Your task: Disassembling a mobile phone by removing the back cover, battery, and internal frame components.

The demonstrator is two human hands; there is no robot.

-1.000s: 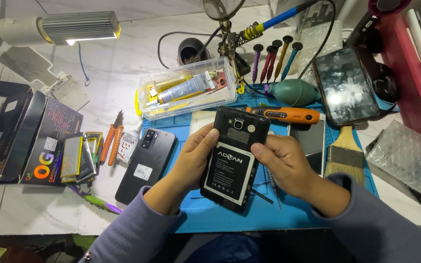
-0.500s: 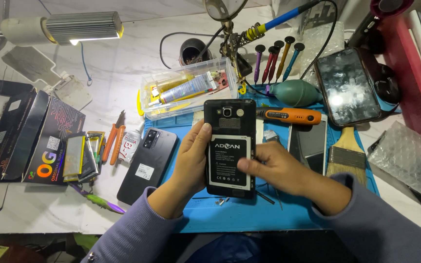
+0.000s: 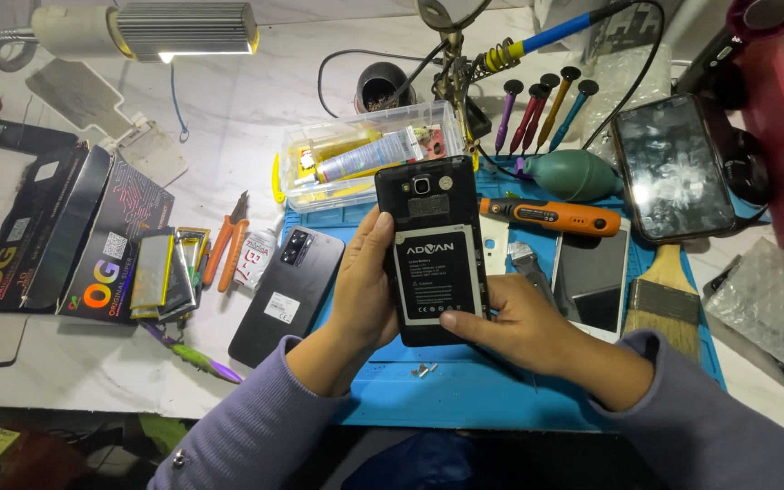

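Holding the opened black phone [image 3: 430, 254] upright above the blue mat [image 3: 501, 390], we do best to keep it steady with its back, battery showing, facing us. Our left hand [image 3: 365, 286] grasps its edge at nine o'clock, fingers wrapped behind, thumb on the rim. Our right hand [image 3: 519, 327] comes in from four o'clock, thumb pressed on the battery's lower corner. Small screws [image 3: 423, 369] lie at six o'clock; a grey phone [image 3: 285, 295] rests at nine.
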